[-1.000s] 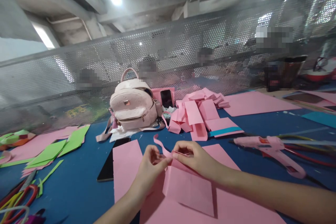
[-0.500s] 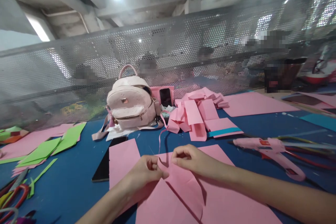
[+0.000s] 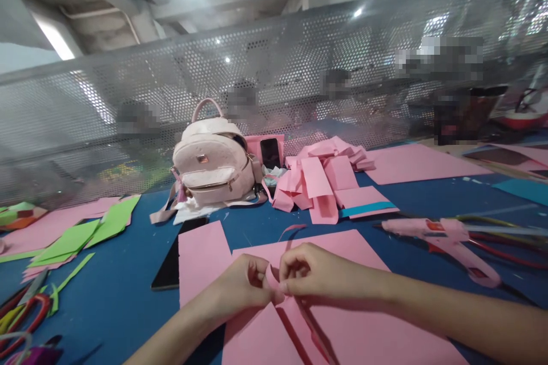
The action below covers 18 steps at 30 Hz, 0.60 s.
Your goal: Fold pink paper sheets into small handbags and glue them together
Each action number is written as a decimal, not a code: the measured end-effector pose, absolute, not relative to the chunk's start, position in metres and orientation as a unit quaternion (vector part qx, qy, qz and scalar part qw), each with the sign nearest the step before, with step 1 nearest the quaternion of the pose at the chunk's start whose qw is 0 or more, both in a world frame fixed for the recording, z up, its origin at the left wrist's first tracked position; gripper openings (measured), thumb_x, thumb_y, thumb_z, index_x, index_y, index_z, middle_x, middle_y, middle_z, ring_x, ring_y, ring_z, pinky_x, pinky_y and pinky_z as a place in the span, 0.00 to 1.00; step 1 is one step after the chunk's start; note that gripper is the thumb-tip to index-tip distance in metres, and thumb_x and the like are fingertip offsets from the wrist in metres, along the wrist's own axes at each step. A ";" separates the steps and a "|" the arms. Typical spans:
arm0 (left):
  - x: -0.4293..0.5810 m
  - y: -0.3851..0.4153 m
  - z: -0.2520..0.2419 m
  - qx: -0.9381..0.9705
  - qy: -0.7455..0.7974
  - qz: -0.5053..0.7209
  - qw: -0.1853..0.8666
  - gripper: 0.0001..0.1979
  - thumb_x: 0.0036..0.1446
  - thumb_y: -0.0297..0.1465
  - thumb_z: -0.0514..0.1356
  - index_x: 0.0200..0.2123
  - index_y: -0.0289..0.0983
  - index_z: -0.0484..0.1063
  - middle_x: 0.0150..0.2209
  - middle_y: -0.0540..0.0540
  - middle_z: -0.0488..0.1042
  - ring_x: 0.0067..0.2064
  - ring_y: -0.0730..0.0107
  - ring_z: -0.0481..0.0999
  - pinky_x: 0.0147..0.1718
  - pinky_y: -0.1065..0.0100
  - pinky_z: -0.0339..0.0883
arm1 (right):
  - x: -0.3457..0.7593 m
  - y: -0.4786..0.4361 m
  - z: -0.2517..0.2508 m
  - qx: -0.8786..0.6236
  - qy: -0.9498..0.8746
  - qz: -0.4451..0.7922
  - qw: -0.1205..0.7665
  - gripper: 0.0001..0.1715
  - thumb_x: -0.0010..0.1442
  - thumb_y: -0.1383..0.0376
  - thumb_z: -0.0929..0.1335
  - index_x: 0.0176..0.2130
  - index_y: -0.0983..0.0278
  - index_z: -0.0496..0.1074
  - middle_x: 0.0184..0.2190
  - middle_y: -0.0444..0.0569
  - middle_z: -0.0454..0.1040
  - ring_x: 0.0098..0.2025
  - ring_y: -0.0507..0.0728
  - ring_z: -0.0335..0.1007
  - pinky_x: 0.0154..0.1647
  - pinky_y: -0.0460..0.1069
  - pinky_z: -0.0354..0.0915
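My left hand [image 3: 242, 285] and my right hand [image 3: 310, 271] meet just above a large pink paper sheet [image 3: 363, 331] on the blue table. Both pinch the same narrow pink paper strip [image 3: 272, 279], fingers closed on it. The strip's free end [image 3: 293, 229] curls up behind the hands. A folded part of the pink paper hangs below the hands, partly hidden by them.
A pink backpack [image 3: 214, 165] and a heap of folded pink paper pieces [image 3: 325, 182] stand behind. A black phone [image 3: 171, 262] lies left of the sheet, a pink glue gun [image 3: 445, 239] at right, green paper scraps [image 3: 81, 236] and scissors [image 3: 25, 311] at left. A mesh screen [image 3: 274, 85] backs the table.
My hands have drawn closer together and lower over the sheet. The folded pink piece has been gathered narrower between them, and the strip's loose end has dropped behind the hands.
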<state>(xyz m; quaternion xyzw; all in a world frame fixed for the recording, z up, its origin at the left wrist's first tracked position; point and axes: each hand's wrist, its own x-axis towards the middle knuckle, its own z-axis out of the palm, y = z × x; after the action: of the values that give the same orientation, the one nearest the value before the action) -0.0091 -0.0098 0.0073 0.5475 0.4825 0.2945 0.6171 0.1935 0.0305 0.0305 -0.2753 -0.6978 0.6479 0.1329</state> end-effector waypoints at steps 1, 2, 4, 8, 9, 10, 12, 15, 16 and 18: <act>-0.008 -0.010 0.007 0.551 0.483 0.291 0.615 0.12 0.43 0.29 0.68 0.21 0.35 0.66 0.20 0.55 0.63 0.25 0.77 0.58 0.27 0.71 0.50 | 0.194 0.031 0.031 -0.269 -0.698 0.650 0.131 0.04 0.55 0.67 0.66 0.28 0.65 0.69 0.23 0.40 0.61 0.24 0.48 0.56 0.24 0.42 0.54; -0.007 -0.010 0.007 0.554 0.484 0.290 0.613 0.12 0.42 0.29 0.68 0.21 0.35 0.65 0.20 0.55 0.62 0.25 0.78 0.57 0.27 0.71 0.50 | 0.194 0.031 0.031 -0.263 -0.703 0.647 0.133 0.04 0.54 0.68 0.66 0.28 0.65 0.68 0.23 0.40 0.61 0.25 0.48 0.56 0.24 0.42 0.54; -0.005 -0.010 0.007 0.555 0.488 0.289 0.609 0.13 0.42 0.29 0.68 0.20 0.36 0.64 0.20 0.55 0.61 0.25 0.78 0.56 0.27 0.71 0.49 | 0.195 0.032 0.031 -0.254 -0.722 0.629 0.137 0.04 0.53 0.70 0.64 0.27 0.65 0.68 0.23 0.40 0.60 0.25 0.48 0.55 0.24 0.42 0.53; -0.002 -0.011 0.008 0.558 0.493 0.286 0.603 0.14 0.41 0.31 0.69 0.21 0.35 0.65 0.20 0.55 0.62 0.24 0.78 0.57 0.27 0.71 0.50 | 0.196 0.034 0.033 -0.243 -0.757 0.591 0.137 0.05 0.52 0.71 0.64 0.26 0.65 0.66 0.23 0.39 0.60 0.27 0.48 0.53 0.25 0.43 0.49; -0.002 -0.011 0.008 0.558 0.497 0.287 0.599 0.15 0.41 0.31 0.70 0.21 0.36 0.65 0.20 0.55 0.63 0.24 0.78 0.58 0.26 0.71 0.51 | 0.196 0.035 0.034 -0.244 -0.762 0.584 0.137 0.05 0.52 0.71 0.64 0.25 0.65 0.66 0.22 0.39 0.60 0.27 0.48 0.53 0.25 0.43 0.49; -0.001 -0.011 0.009 0.558 0.500 0.290 0.596 0.15 0.41 0.32 0.71 0.22 0.36 0.65 0.20 0.55 0.64 0.24 0.78 0.59 0.27 0.71 0.52 | 0.196 0.035 0.035 -0.248 -0.765 0.578 0.137 0.04 0.51 0.71 0.65 0.25 0.65 0.66 0.22 0.38 0.60 0.27 0.48 0.54 0.25 0.43 0.50; 0.000 -0.011 0.010 0.558 0.503 0.295 0.590 0.17 0.39 0.33 0.72 0.23 0.36 0.65 0.20 0.55 0.66 0.24 0.77 0.60 0.27 0.71 0.54 | 0.196 0.035 0.036 -0.256 -0.771 0.567 0.137 0.04 0.51 0.71 0.65 0.25 0.65 0.66 0.22 0.38 0.62 0.27 0.48 0.56 0.26 0.43 0.51; 0.001 -0.012 0.014 0.563 0.491 0.300 0.593 0.18 0.39 0.34 0.73 0.24 0.36 0.66 0.20 0.56 0.65 0.23 0.78 0.60 0.28 0.71 0.56 | 0.196 0.034 0.038 -0.252 -0.776 0.560 0.143 0.03 0.50 0.71 0.65 0.25 0.65 0.66 0.23 0.39 0.63 0.27 0.48 0.57 0.26 0.43 0.52; 0.002 -0.012 0.016 0.563 0.486 0.301 0.597 0.17 0.40 0.33 0.73 0.24 0.36 0.66 0.20 0.56 0.65 0.23 0.78 0.60 0.28 0.71 0.57 | 0.196 0.034 0.038 -0.248 -0.776 0.561 0.145 0.03 0.50 0.71 0.65 0.26 0.65 0.67 0.23 0.39 0.63 0.26 0.48 0.57 0.26 0.43 0.52; 0.003 -0.013 0.019 0.561 0.476 0.303 0.606 0.17 0.40 0.33 0.73 0.25 0.35 0.67 0.20 0.57 0.64 0.23 0.79 0.60 0.28 0.72 0.57 | 0.197 0.034 0.038 -0.244 -0.775 0.565 0.144 0.03 0.49 0.71 0.65 0.26 0.65 0.68 0.23 0.38 0.62 0.26 0.48 0.57 0.25 0.42 0.52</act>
<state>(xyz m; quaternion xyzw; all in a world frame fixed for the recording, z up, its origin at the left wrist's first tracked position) 0.0029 -0.0127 0.0193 0.5613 0.4756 0.3032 0.6057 0.1966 0.0338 0.0384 -0.2438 -0.7750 0.5648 0.1445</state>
